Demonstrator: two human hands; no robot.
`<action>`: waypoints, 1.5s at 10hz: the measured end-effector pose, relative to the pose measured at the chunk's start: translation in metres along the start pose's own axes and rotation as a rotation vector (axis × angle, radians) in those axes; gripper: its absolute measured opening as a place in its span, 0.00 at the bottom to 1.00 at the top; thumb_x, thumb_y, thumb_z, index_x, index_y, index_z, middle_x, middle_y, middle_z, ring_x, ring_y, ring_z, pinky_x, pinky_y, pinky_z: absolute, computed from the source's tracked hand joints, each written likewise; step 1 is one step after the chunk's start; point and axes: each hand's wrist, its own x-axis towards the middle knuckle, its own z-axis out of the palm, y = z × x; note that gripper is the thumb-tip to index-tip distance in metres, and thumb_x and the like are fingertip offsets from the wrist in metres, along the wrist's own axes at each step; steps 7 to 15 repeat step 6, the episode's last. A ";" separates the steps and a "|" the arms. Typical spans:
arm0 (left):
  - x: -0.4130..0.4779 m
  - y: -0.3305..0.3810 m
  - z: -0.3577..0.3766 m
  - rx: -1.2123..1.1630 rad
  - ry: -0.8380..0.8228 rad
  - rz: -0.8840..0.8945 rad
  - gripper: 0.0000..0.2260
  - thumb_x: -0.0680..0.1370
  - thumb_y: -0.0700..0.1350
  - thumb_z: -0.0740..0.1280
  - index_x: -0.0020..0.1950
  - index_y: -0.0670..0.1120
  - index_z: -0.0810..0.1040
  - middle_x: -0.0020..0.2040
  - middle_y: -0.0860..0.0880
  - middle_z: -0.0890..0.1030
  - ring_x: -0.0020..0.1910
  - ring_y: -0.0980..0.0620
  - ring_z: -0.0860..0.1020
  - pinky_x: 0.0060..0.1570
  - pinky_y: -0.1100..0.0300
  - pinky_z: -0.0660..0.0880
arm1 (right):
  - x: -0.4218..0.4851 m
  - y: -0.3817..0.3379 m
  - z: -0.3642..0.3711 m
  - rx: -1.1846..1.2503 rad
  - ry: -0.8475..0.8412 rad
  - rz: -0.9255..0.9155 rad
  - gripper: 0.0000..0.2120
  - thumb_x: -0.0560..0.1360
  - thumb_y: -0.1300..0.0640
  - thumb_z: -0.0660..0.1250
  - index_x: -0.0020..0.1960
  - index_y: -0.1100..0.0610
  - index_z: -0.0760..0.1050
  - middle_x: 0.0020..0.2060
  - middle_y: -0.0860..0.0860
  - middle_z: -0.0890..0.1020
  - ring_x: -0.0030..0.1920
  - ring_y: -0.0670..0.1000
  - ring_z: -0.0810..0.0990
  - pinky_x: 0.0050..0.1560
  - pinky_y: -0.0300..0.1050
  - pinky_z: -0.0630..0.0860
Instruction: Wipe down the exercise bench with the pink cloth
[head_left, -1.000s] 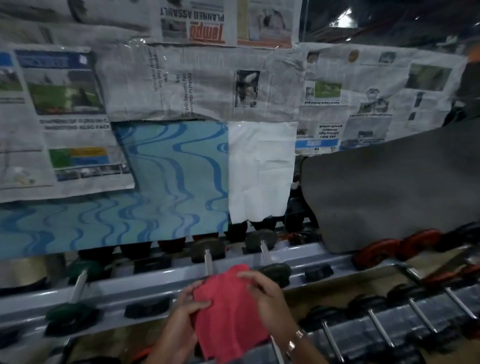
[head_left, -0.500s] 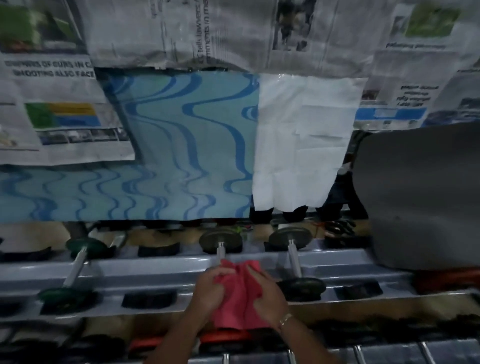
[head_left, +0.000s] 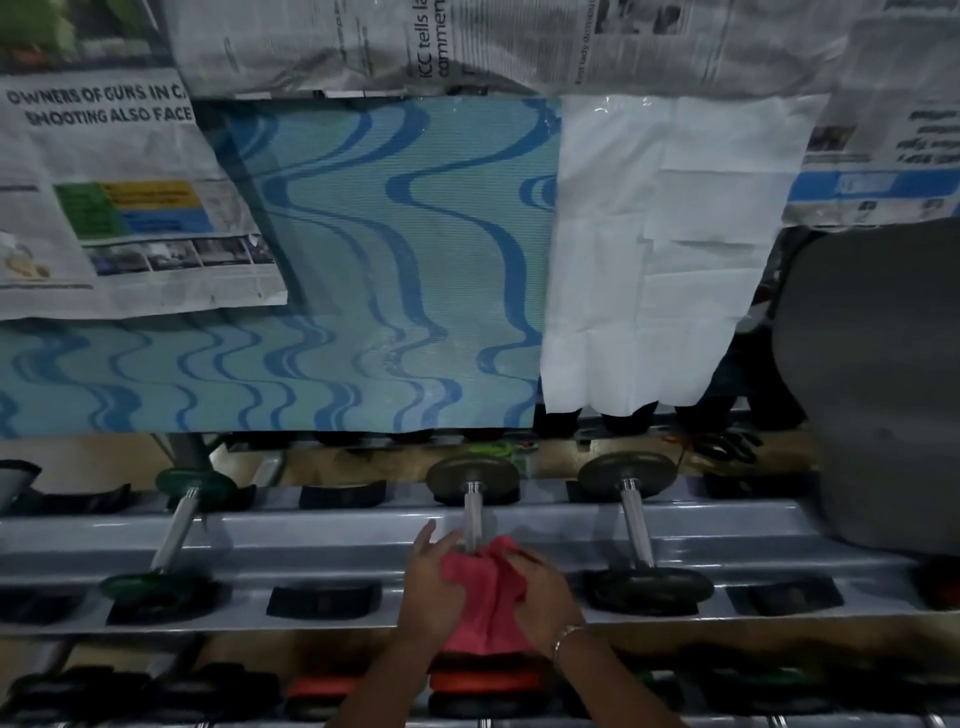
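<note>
Both hands grip cloth (head_left: 485, 597), bunched between them. Left hand (head_left: 431, 587): fingers curled into fabric, thumb raised. Right hand (head_left: 545, 592): fingers wrapped over it. Cloth lies against dumbbell (head_left: 472, 483) handle on rack (head_left: 311, 535). Step judged: readying cloth; wiping not begun. Next: carry cloth to grey pad (head_left: 872, 389) at right, likely bench, and flatten it on surface.

Lower centre: left grip (head_left: 431, 587) and right grip (head_left: 548, 597) hold the pink cloth (head_left: 488, 603), bunched against a dumbbell (head_left: 472, 514) on the grey rack (head_left: 311, 538). Blue wavy sheet (head_left: 395, 270) and newspapers (head_left: 119, 208) above; dark grey pad (head_left: 883, 389) far right.
</note>
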 end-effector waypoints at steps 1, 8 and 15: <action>0.003 0.002 0.002 0.114 -0.072 0.036 0.21 0.76 0.40 0.59 0.66 0.42 0.81 0.64 0.58 0.71 0.68 0.61 0.70 0.66 0.83 0.52 | -0.008 -0.019 -0.004 0.003 -0.077 0.064 0.10 0.83 0.66 0.59 0.56 0.66 0.79 0.49 0.59 0.84 0.46 0.51 0.80 0.33 0.30 0.74; -0.043 -0.001 -0.061 0.452 -0.055 0.093 0.21 0.84 0.45 0.64 0.77 0.49 0.72 0.78 0.47 0.73 0.79 0.47 0.68 0.79 0.50 0.66 | -0.044 -0.059 -0.032 -0.566 -0.088 -0.004 0.30 0.81 0.54 0.62 0.81 0.54 0.57 0.77 0.55 0.64 0.75 0.55 0.66 0.75 0.48 0.66; -0.043 -0.001 -0.061 0.452 -0.055 0.093 0.21 0.84 0.45 0.64 0.77 0.49 0.72 0.78 0.47 0.73 0.79 0.47 0.68 0.79 0.50 0.66 | -0.044 -0.059 -0.032 -0.566 -0.088 -0.004 0.30 0.81 0.54 0.62 0.81 0.54 0.57 0.77 0.55 0.64 0.75 0.55 0.66 0.75 0.48 0.66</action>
